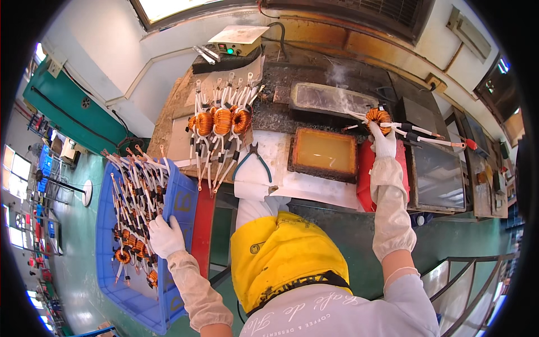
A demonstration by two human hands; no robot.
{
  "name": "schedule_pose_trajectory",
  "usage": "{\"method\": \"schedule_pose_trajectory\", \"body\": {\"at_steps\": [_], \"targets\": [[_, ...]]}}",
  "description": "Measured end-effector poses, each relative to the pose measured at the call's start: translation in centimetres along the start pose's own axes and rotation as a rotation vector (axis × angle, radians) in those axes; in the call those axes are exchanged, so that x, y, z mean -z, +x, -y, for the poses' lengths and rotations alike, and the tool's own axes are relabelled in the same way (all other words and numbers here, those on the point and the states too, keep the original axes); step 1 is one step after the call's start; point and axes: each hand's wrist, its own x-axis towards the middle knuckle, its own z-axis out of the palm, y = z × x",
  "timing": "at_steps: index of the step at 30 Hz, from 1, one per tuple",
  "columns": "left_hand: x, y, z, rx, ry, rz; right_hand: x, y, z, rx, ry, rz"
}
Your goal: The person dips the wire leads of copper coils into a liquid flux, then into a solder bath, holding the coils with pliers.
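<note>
My right hand point(384, 145), in a white glove, grips a copper-wound ring coil point(378, 116) at the right of the bench. White-sleeved leads point(429, 135) stick out from the coil to both sides, with black sleeves on some. Beneath that hand stands a red box point(368, 177). My left hand point(166, 237), also gloved, is hooked over the rim of a blue crate point(175, 264), thumb outside and fingers inside. Many similar coils with white leads point(135, 196) fill the crate. More coils point(222, 120) stand in a row on the bench.
A smoking rectangular pot point(331, 100) sits behind a tray of amber liquid point(325, 151). Pliers point(253, 162) lie on white paper. A control box with a green light point(238, 42) is at the back. A glass-topped container point(438, 177) stands right, near metal railings point(471, 275).
</note>
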Motion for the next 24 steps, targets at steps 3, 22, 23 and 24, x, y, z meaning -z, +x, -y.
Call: {"method": "schedule_pose_trajectory", "body": {"at_steps": [3, 22, 23, 24], "targets": [[0.05, -0.01, -0.02, 0.0, 0.004, 0.008, 0.06, -0.18, 0.04, 0.012, -0.011, 0.008], [-0.24, -0.13, 0.04, -0.009, 0.008, -0.007, 0.41, 0.01, -0.31, 0.019, -0.082, -0.008], [-0.28, -0.11, 0.06, -0.01, 0.006, -0.012, 0.38, 0.0, -0.27, 0.014, -0.088, -0.007], [-0.29, -0.02, 0.06, -0.012, 0.006, -0.013, 0.33, -0.02, -0.21, 0.009, -0.093, -0.007]]}}
